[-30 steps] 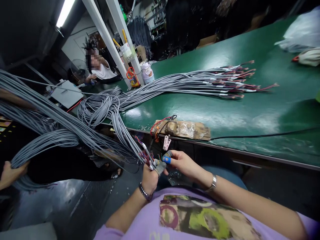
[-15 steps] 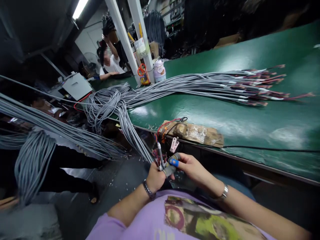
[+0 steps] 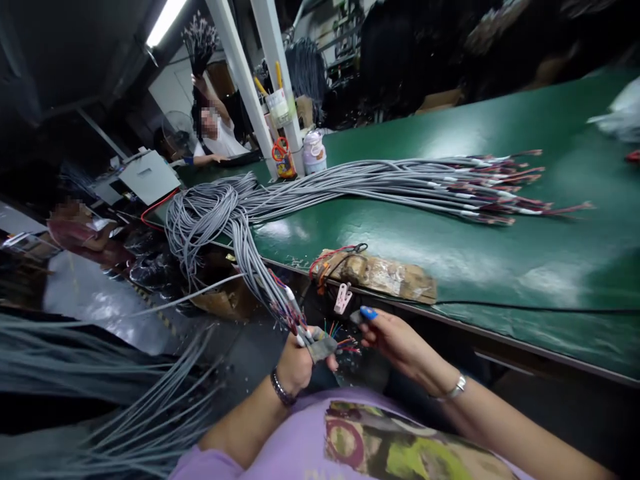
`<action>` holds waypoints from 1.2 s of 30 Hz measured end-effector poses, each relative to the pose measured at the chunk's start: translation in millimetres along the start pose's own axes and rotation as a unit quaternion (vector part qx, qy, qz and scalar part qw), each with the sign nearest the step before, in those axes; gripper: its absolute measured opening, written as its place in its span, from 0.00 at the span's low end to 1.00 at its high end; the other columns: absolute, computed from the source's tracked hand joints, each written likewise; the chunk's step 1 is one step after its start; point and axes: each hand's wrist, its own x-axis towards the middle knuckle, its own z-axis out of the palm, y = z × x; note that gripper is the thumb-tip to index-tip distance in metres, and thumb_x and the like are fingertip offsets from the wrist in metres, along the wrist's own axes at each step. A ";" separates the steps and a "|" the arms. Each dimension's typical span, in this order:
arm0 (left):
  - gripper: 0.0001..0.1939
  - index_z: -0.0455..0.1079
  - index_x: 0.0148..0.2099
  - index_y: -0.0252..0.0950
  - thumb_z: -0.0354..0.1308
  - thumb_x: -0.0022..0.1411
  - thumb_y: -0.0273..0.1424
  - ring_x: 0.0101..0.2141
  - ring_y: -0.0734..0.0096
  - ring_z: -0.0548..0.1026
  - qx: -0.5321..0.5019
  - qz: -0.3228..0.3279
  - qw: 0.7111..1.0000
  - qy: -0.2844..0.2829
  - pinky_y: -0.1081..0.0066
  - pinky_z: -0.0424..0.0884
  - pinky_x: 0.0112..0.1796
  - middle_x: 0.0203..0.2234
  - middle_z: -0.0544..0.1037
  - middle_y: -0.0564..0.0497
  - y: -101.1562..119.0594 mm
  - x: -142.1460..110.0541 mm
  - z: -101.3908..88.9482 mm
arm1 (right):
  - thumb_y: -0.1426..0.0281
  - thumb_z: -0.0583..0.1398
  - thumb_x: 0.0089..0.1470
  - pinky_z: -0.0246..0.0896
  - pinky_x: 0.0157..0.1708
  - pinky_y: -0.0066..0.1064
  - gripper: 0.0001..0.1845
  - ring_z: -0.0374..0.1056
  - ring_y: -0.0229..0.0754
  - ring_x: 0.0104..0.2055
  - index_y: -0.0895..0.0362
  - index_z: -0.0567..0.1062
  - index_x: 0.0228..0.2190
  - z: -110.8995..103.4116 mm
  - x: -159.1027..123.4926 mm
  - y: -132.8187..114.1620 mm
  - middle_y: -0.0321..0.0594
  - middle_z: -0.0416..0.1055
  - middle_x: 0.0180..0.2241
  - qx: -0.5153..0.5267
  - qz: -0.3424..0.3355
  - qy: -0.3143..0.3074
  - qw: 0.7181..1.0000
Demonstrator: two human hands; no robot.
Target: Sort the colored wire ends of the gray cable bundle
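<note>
My left hand (image 3: 299, 359) is closed around a bunch of grey cables (image 3: 280, 293), low in front of the bench edge. Their ends have white bands and thin red, dark and other coloured wires (image 3: 345, 343) that stick out past my fingers. Grey coverings wrap some fingers. To the right, apart from the wires, my right hand (image 3: 393, 337) has thumb and forefinger pinched together, with blue tape on the thumb and a grey cover on the fingertip. Whatever lies in that pinch is too small to make out. Just above it, a pink clip (image 3: 343, 298) hangs at the bench edge.
Many grey cables (image 3: 350, 183) lie along the green bench (image 3: 500, 267). A taped cardboard piece (image 3: 385, 277) with red and black leads sits at the front edge. Behind are a lilac bottle (image 3: 315, 152) and posts. More cables (image 3: 125, 380) hang at left; other people work beyond.
My right hand has drawn away to the right from my left hand. The cable ends in my left hand have tipped over, and the cables at lower left have swung down.
</note>
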 end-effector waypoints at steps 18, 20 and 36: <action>0.16 0.70 0.21 0.31 0.70 0.40 0.37 0.11 0.75 0.68 -0.093 -0.039 0.994 -0.031 0.74 0.67 0.18 0.08 0.70 0.53 5.7 29.4 10.4 | 0.48 0.59 0.46 0.53 0.24 0.26 0.24 0.55 0.33 0.22 0.58 0.72 0.21 27.9 22.1 3.4 0.35 0.65 0.20 -0.034 -0.193 -0.015 0.981; 0.16 0.69 0.21 0.31 0.70 0.38 0.37 0.11 0.75 0.68 -0.093 -0.050 0.994 -0.042 0.74 0.67 0.18 0.08 0.70 0.53 6.7 30.2 9.8 | 0.47 0.59 0.46 0.54 0.23 0.27 0.25 0.57 0.34 0.21 0.58 0.74 0.24 30.5 23.0 4.6 0.35 0.65 0.19 0.027 -0.130 -0.066 0.989; 0.16 0.69 0.20 0.31 0.68 0.41 0.38 0.11 0.76 0.66 -0.032 -0.074 0.995 -0.060 0.73 0.66 0.20 0.08 0.69 0.53 7.0 31.0 10.2 | 0.53 0.62 0.46 0.61 0.27 0.26 0.20 0.62 0.34 0.24 0.58 0.76 0.28 34.5 25.3 3.6 0.35 0.69 0.22 0.183 -0.040 -0.111 0.976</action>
